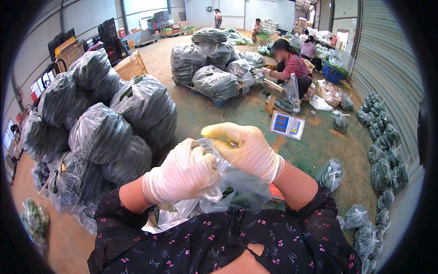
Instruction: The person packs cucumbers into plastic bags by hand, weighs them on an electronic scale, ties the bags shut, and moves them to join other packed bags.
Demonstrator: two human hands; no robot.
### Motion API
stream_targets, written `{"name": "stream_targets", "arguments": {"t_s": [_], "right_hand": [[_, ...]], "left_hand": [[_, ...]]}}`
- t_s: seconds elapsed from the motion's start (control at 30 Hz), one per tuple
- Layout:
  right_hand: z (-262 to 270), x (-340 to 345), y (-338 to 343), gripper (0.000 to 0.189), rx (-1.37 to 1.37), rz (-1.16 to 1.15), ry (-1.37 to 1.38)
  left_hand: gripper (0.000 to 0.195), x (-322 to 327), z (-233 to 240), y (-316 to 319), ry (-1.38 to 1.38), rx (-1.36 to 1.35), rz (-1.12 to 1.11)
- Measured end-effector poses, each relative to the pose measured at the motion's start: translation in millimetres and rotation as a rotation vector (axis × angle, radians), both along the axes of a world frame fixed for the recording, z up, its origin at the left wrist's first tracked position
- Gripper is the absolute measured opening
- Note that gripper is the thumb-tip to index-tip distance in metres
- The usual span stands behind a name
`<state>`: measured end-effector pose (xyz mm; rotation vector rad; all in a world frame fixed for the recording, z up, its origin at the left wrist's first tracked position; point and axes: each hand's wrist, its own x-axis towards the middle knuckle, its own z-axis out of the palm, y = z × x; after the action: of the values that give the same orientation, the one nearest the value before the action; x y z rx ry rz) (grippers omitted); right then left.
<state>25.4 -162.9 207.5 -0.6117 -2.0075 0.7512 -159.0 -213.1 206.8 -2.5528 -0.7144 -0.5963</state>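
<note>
A clear plastic bag [248, 186] hangs before my chest, with something dark green showing low inside. My left hand [184, 171], in a white glove with a knitted cuff, is clenched around gathered plastic from it. Beside it and slightly higher is my right hand [244, 147], in a similar glove with yellowed fingertips. Its fingers curl toward the thumb, next to the bag's upper part; whether they pinch the plastic is hidden. Just beyond my right hand stands a scale's display [286, 125] on a post. Part of a red surface [276, 191] shows under my right forearm.
Large, full plastic sacks [99, 133] are heaped at my left. More sacks [215, 82] sit on a pallet ahead. A co-worker [291, 68] crouches by another scale [273, 89]. Small tied bags of greens [381, 174] line the roller shutter [393, 68] at right.
</note>
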Motion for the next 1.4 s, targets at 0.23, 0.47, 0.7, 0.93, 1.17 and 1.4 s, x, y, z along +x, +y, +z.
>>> {"name": "stream_targets", "arguments": {"t_s": [0.23,0.47,0.7,0.93,1.17,1.4], "right_hand": [[-90.5,76.0,41.1,0.019,-0.298,-0.387,-0.171],[-195.3,125.9,36.1,0.018,-0.549,-0.421,-0.205],[-101.7,93.5,8.2,0.020,-0.541,-0.246,0.134],[-194.6,134.8,21.8,0.020,-0.586,-0.294,-0.129],[-53.5,62.7,-21.6,0.032,-0.465,0.064,0.102],[-51.8,10.4,-10.5,0.051,0.226,0.086,-0.095]], "left_hand": [[0.012,-42.8,-65.8,-10.5,0.092,-0.455,-0.003],[0.015,-73.3,-148.0,-32.5,-0.269,-0.729,0.011],[0.022,-18.7,-109.4,-25.5,-1.424,-1.489,-0.181],[0.050,-22.2,-152.2,-0.1,-1.855,-2.002,-0.393],[0.049,-1.1,-95.5,23.8,-0.965,-1.406,-0.171],[0.028,16.1,-93.8,29.8,-0.806,-1.275,-0.129]]}}
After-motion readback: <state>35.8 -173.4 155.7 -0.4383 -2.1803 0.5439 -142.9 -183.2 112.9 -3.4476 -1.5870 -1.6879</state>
